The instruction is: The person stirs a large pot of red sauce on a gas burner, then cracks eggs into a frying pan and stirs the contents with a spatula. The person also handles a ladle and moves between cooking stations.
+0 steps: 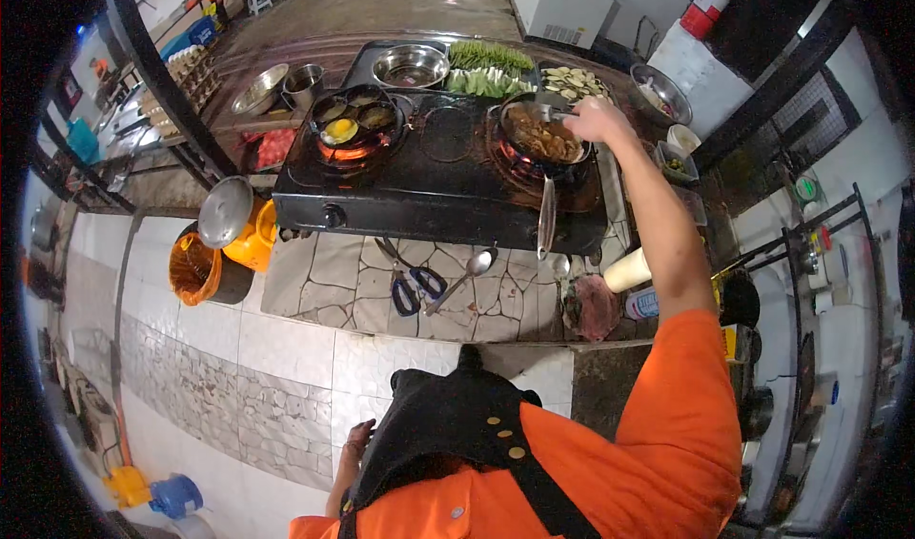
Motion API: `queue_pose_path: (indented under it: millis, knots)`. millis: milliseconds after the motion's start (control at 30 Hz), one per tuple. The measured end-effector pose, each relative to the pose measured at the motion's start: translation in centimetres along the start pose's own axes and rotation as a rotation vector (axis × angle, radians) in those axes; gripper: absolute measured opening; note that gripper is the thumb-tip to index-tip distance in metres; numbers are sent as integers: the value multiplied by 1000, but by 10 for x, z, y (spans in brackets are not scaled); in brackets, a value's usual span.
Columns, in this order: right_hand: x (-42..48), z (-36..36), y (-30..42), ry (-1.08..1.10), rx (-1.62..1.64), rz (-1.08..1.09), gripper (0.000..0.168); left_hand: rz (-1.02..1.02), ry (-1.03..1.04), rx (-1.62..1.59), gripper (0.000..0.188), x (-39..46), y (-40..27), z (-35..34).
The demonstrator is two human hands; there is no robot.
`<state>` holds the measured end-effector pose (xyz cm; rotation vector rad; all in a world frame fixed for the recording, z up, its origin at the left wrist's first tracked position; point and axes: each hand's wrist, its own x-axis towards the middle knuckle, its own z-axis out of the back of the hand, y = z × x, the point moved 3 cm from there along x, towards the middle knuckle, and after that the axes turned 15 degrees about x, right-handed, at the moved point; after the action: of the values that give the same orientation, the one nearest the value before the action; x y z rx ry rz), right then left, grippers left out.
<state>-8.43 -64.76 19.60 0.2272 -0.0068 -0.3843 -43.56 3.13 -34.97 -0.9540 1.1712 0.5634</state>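
My right hand [597,119] is over the far right rim of a frying pan [548,139], closed on a metal utensil [556,114] that dips into the pan. Brown, saucy food [540,137] fills this pan, whose metal handle [547,217] points towards me. Flames glow beneath it on the black gas stove [439,203]. On the left burner sits a pan with round hollows [357,115]; one hollow holds an egg with a bright yolk [341,130]. My left hand [359,435] hangs low by the apron, partly hidden, away from the counter; its grip is unclear.
Scissors [418,285] and a metal spoon [465,274] lie on the tiled counter edge [329,282]. Behind the stove are trays of green vegetables [490,56] and slices [575,83], plus a steel bowl [409,67]. An orange-lined bin [194,267] stands left.
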Motion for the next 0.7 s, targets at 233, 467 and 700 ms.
queue_pose_path:
  millis: [233,467,700]
  knots:
    - [-56,39,52,134,-119,129,38,-155,-43,131,56,-72,-62,-2]
    - [-41,40,-6,16,-237,18,38,-9,31,-72,54,-41,-45,-2]
    - [-50,37,16,38,-124,133,36,71,11,1,48,-41,-47,0]
